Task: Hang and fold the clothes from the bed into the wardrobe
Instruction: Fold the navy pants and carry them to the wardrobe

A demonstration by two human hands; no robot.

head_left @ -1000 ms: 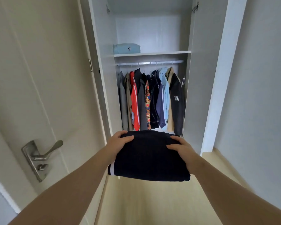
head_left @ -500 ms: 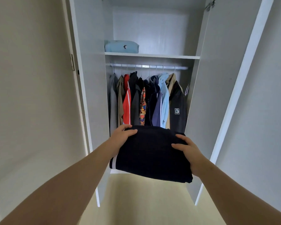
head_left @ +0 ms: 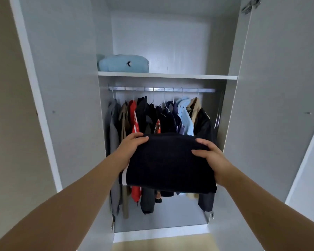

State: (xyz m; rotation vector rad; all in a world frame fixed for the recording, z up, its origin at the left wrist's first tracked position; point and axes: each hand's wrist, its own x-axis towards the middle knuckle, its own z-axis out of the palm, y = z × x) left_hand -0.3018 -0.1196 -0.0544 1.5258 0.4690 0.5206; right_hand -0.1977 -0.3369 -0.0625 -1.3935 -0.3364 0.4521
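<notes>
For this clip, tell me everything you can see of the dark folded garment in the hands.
The folded garment is very dark navy or black, soft-looking fabric, folded into a thick flat rectangle with a white stripe at its near left edge. It is held roughly level in the air before the hanging clothes, below the shelf. The left hand grips its left side, the right hand its right, thumbs on top.

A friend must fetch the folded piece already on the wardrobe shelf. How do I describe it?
In the open wardrobe, look at the shelf above the hanging rail. At its left end lies a folded light blue garment with a small dark logo. It alone is on that shelf, folded, unlike the clothes hung below.
</notes>
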